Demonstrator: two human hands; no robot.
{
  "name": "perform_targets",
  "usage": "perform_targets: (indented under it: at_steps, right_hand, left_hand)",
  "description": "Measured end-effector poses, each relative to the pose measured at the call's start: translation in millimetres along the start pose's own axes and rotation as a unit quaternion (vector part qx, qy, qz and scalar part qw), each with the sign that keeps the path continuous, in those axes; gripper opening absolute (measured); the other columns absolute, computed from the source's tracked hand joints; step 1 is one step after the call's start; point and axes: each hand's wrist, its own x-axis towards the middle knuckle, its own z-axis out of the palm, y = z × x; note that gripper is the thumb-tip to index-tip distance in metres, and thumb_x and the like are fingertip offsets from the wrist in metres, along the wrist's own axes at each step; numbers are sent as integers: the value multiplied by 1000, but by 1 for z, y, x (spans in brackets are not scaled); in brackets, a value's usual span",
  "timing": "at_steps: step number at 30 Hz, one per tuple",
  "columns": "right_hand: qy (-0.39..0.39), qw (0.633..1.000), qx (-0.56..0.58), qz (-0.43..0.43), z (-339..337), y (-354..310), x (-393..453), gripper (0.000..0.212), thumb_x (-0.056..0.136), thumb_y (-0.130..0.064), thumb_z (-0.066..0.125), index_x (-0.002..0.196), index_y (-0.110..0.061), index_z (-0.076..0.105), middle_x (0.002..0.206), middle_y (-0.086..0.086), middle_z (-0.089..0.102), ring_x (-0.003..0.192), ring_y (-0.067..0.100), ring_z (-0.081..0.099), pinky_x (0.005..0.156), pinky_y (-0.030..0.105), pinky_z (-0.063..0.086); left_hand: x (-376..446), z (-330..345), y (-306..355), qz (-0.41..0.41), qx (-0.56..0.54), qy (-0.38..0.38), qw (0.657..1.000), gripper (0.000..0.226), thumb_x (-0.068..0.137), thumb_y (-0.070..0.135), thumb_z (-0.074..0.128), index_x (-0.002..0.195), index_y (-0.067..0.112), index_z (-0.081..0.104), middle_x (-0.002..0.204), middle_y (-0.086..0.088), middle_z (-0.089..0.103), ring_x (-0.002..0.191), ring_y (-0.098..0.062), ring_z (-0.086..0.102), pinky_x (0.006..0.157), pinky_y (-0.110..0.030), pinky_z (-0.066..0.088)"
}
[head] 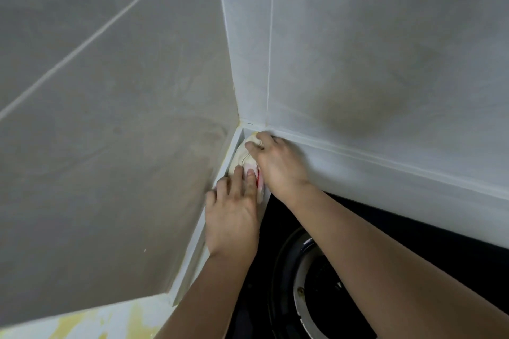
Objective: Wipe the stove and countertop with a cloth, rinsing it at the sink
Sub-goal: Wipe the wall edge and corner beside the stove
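Both hands work in the far corner where two tiled walls meet, on the narrow white countertop (265,202) strip beside the black stove (385,231). The cloth (242,158), cream with a patch of pink and red, is bunched into that corner, and most of it is hidden under the hands, so its full outline cannot be made out. The right hand (278,165) lies over the cloth from the back wall side, its fingers curled down onto the bunched fabric near the corner; the fingertips are blurred and partly buried, but they appear to grip it. The left hand (234,217) comes in along the left wall (110,118), fingers straight and close together, the tips pressing flat on the near end of the cloth. Its thumb is out of sight. The left edge of this hand is smeared by motion blur. Below the right forearm a round burner (300,283) shows only in part, crossed by the arm and cut off by the bottom edge. The back wall (385,49) carries a dull brownish smudge above the white ledge. At lower left a pale surface with yellow blotches is too blurred to identify.
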Motion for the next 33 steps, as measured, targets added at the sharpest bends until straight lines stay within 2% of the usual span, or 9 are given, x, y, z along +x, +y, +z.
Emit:
perform_targets:
  at_steps: [6,12,15,18,21,24,28,30,33]
  right_hand:
    - [-29,993,111,4,1,1,1,59,88,-10,68,145,-18,57,160,3,42,142,28,45,117,36,34]
    - [-124,990,72,-11,-13,-29,-44,59,86,-9,71,142,-16,58,154,7,45,124,34,56,104,45,49]
    - [-126,990,42,-49,-14,-53,-82,49,84,-7,68,132,-15,63,143,10,51,108,34,62,87,41,55]
    - [-149,986,36,-63,-13,-78,-105,46,89,-6,63,134,-8,56,152,17,41,116,38,59,81,41,51]
    - [-185,976,105,-55,-13,-82,-117,64,94,-15,63,150,-3,36,169,18,10,148,38,28,108,46,44]
    - [-196,960,195,-34,-18,-72,-122,71,99,-24,55,159,-5,23,172,8,-4,159,24,-1,125,43,26]
    - [-170,964,206,17,-16,-74,-127,67,106,-34,37,163,-5,15,173,10,0,159,21,-2,129,40,11]
    - [-150,968,198,34,-11,-70,-119,64,109,-31,37,163,-6,14,173,10,2,159,22,-1,129,42,13]
    - [-129,973,187,46,-7,-59,-93,65,108,-27,42,163,-8,12,173,6,-2,159,23,-4,128,43,17]
  left_hand:
    - [4,-10,-4,12,59,-31,998,65,96,14,48,156,19,25,153,-1,39,130,-27,43,98,-40,39]
    - [-48,-8,-24,34,21,-53,998,65,92,12,55,151,27,31,138,9,49,127,-20,49,76,-33,48]
    - [-93,-2,-37,62,-33,-37,997,78,62,1,72,131,27,48,120,6,66,103,-26,65,54,-39,55]
    - [-125,3,-46,55,-25,-36,998,61,57,2,60,116,17,68,111,-3,74,88,-32,69,45,-39,53]
    - [-131,5,-46,36,-6,-57,998,59,52,-2,76,110,10,76,114,-10,75,88,-36,68,48,-40,54]
    - [-129,6,-33,31,0,-97,995,74,43,-2,91,116,5,76,122,-19,71,104,-42,61,66,-48,61]
    - [-129,18,-28,33,-28,-140,989,80,56,5,90,133,12,68,144,-17,59,120,-40,51,85,-48,61]
    - [-118,17,-23,25,-63,-136,988,87,68,9,85,148,12,53,156,-18,46,127,-42,48,91,-47,59]
    - [-94,10,-10,19,-67,-91,993,79,101,15,51,165,14,3,171,-13,5,146,-39,22,116,-42,38]
